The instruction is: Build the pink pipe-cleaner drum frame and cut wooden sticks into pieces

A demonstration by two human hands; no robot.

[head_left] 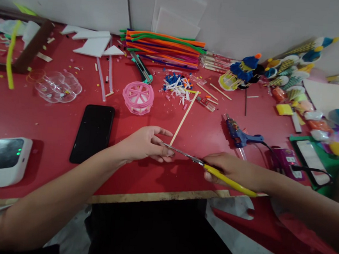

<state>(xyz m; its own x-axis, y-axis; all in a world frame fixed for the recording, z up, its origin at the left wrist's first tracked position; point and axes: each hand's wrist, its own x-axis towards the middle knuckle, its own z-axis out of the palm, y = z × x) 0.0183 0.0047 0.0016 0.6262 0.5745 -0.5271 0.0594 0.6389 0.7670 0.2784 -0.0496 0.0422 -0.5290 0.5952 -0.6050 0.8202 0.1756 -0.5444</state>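
Note:
My left hand (146, 144) pinches the near end of a thin wooden stick (184, 117) that slants up and away over the red table (51, 133). My right hand (232, 172) is closed round the yellow handles of a pair of scissors (213, 170). Their metal blades point left and meet the stick right at my left fingertips. Both hands hover just above the table's front edge.
A black phone (92, 133) lies left of my left hand, a white device (4, 161) further left. Behind are a pink plastic wheel (138, 97), cut straw bits (177, 85), pipe cleaners (164, 47), a blue glue gun (240, 135) and clay pieces (306, 106).

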